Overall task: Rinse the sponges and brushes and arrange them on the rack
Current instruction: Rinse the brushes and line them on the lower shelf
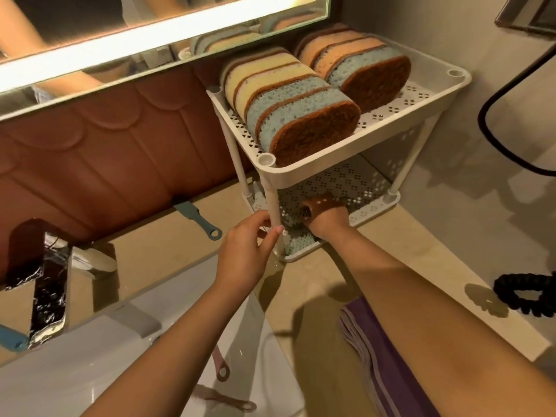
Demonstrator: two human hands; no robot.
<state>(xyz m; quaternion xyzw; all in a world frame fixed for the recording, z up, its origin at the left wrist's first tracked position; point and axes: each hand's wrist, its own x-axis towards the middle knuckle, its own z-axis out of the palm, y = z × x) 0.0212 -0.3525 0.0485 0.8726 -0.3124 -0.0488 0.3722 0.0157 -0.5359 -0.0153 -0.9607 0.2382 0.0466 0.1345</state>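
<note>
Sliding the brown item [319, 204] onto the lower shelf [355, 183] of the rack [355, 159] is, I judge, the step in hand. My right hand [329, 221] curls round it under the upper tier, at one o'clock in my view. My left hand [246, 251] pinches the front post [273, 203], just at nine o'clock of the right.

I'd keep that post steadied, stay low under the rim, push toward twelve o'clock to leave room in front, and release only once it sits flat.

My right fingers are hidden, so I cannot tell sponge from brush. The blue-handled brush [198, 219] at ten o'clock hides its head, and my left forearm partly covers the pink brush [222, 367] at six o'clock.
</note>
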